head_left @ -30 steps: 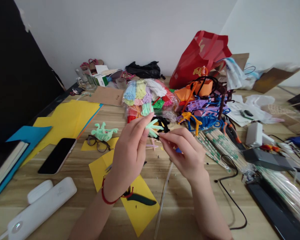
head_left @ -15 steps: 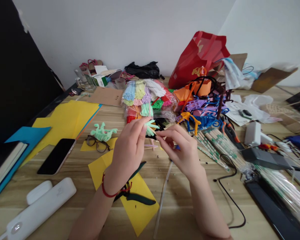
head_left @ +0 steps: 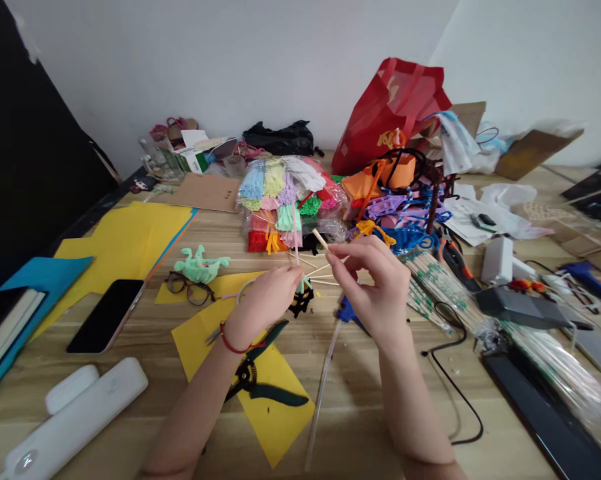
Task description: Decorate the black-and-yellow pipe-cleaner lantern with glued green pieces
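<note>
- Lowered toward the tabletop since the last frame is the left hand (head_left: pixel 267 297), placed in front of the bag of chenille stems (head_left: pixel 286 181); the mint chenille piece (head_left: pixel 303 285), seen splayed above its fingers half a second ago, is now mostly hidden at its fingertips.
- Whether that piece is gripped or merely touched cannot be told.
- By the right hand (head_left: pixel 373 287), in front of the bag and toward its right, a short wooden stick (head_left: pixel 320 239) is pinched and tilted.
- Loose sticks (head_left: pixel 325 275) are also spread in front of the bag.
- If the pinch, set near one end, is loosened, the stick could be dropped among them; if pressed hard, the soft chenille could be bent.
- Pruning shears (head_left: pixel 279 395), farther in front of the bag, could be nudged by the left forearm.
</note>
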Demonstrator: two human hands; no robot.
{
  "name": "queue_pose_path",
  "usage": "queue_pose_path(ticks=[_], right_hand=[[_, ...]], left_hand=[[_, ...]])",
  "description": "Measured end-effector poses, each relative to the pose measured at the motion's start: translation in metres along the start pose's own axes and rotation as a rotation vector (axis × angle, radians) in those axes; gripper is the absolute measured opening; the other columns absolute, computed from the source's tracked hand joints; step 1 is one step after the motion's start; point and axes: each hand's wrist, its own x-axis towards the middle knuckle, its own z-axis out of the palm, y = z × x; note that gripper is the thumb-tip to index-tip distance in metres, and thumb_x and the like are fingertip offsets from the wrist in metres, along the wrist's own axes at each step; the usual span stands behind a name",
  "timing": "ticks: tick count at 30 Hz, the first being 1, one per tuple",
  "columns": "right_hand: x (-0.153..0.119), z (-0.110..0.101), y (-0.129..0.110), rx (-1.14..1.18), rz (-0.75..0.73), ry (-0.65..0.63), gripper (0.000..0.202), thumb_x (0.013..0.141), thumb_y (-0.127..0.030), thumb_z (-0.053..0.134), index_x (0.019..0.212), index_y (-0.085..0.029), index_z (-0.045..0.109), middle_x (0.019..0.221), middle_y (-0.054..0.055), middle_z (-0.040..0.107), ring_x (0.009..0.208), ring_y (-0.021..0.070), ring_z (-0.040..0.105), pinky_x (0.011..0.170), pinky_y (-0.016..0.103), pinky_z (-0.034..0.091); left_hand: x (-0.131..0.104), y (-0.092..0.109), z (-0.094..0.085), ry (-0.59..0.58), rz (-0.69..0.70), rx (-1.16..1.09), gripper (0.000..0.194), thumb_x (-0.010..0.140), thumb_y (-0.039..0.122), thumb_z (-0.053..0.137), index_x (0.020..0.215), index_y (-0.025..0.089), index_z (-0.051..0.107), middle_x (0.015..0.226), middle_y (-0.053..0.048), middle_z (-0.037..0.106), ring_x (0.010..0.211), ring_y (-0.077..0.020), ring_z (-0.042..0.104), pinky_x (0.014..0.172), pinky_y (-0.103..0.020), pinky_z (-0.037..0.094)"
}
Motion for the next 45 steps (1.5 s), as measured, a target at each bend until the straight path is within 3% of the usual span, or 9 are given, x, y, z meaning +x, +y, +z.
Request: queue_pose_path(ticks=[6,15,20,24,27,29,34,41,45], right_hand=[[0.001,-0.004,0.001,-0.020,-0.009,0.027,0.015,0.088,-0.008,0.067,0.096,-0.020,0.070,0.080,0.000,0.064,0.058,0.0086,0.053,0.053,0.024,0.046],[0.002,-0.009,-0.002,0.014,0.003,0.053,0.013,0.088,-0.011,0.068,0.096,-0.022,0.071,0.080,0.000,0.064,0.059,0.0092,0.055,0.054,0.025,0.047],[0.001,-0.009,-0.004,0.068,-0.009,0.033,0.014,0.089,-0.011,0.067,0.096,-0.022,0.070,0.083,0.001,0.064,0.058,0.0087,0.056,0.052,0.025,0.047],[0.001,-0.008,-0.007,0.090,-0.018,0.025,0.014,0.089,-0.010,0.067,0.096,-0.022,0.070,0.083,0.000,0.063,0.057,0.0080,0.056,0.052,0.024,0.047],[0.002,-0.008,-0.008,0.097,-0.032,0.026,0.015,0.088,-0.009,0.067,0.096,-0.021,0.070,0.081,0.000,0.063,0.057,0.0076,0.055,0.051,0.024,0.047],[0.002,-0.008,-0.008,0.100,-0.033,0.030,0.015,0.088,-0.008,0.067,0.096,-0.021,0.070,0.083,0.000,0.063,0.057,0.0075,0.055,0.051,0.024,0.047],[0.000,-0.007,-0.009,0.112,-0.025,0.030,0.015,0.089,-0.010,0.066,0.097,-0.022,0.070,0.085,0.001,0.065,0.058,0.0083,0.057,0.051,0.024,0.048],[-0.002,-0.005,-0.011,0.126,-0.046,0.030,0.016,0.088,-0.010,0.067,0.098,-0.022,0.070,0.084,0.001,0.066,0.059,0.0086,0.057,0.052,0.024,0.047],[-0.002,-0.004,-0.012,0.121,-0.064,0.036,0.016,0.088,-0.011,0.067,0.098,-0.023,0.070,0.081,0.000,0.065,0.060,0.0099,0.057,0.052,0.025,0.047]], left_hand=[[-0.001,0.000,0.013,-0.169,0.007,0.032,0.033,0.102,0.023,0.038,0.114,0.018,0.067,0.118,-0.012,0.072,0.107,-0.0273,0.068,0.095,-0.042,0.053],[-0.042,0.019,-0.035,-0.147,-0.138,0.019,0.045,0.102,0.041,0.042,0.138,0.018,0.053,0.140,-0.016,0.060,0.130,-0.0340,0.055,0.109,-0.052,0.043],[-0.073,0.033,-0.005,-0.430,-0.238,-0.100,0.059,0.088,0.040,0.065,0.143,0.022,0.051,0.148,-0.016,0.054,0.139,-0.0375,0.048,0.115,-0.056,0.038],[-0.099,0.031,0.033,-0.483,-0.303,-0.090,0.081,0.074,0.037,0.079,0.145,0.012,0.049,0.160,-0.025,0.034,0.150,-0.0447,0.029,0.117,-0.062,0.033],[-0.116,0.024,0.057,-0.437,-0.329,-0.086,0.112,0.057,0.039,0.091,0.153,0.017,0.038,0.168,-0.023,0.013,0.154,-0.0464,0.013,0.120,-0.065,0.024],[-0.126,0.019,0.070,-0.408,-0.335,-0.084,0.113,0.059,0.037,0.091,0.155,0.018,0.035,0.169,-0.022,0.005,0.155,-0.0448,0.009,0.122,-0.064,0.021],[-0.142,0.003,0.088,-0.232,-0.286,-0.121,0.116,0.058,0.042,0.092,0.155,0.023,0.031,0.169,-0.020,0.005,0.155,-0.0448,0.011,0.119,-0.066,0.026],[-0.151,-0.002,0.078,-0.179,-0.206,-0.260,0.099,0.066,0.025,0.085,0.151,0.027,0.035,0.167,-0.013,0.023,0.153,-0.0346,0.025,0.122,-0.058,0.031],[-0.160,-0.009,0.062,-0.043,-0.123,-0.467,0.091,0.069,0.034,0.083,0.148,0.032,0.039,0.164,-0.012,0.030,0.151,-0.0378,0.029,0.121,-0.062,0.029]])
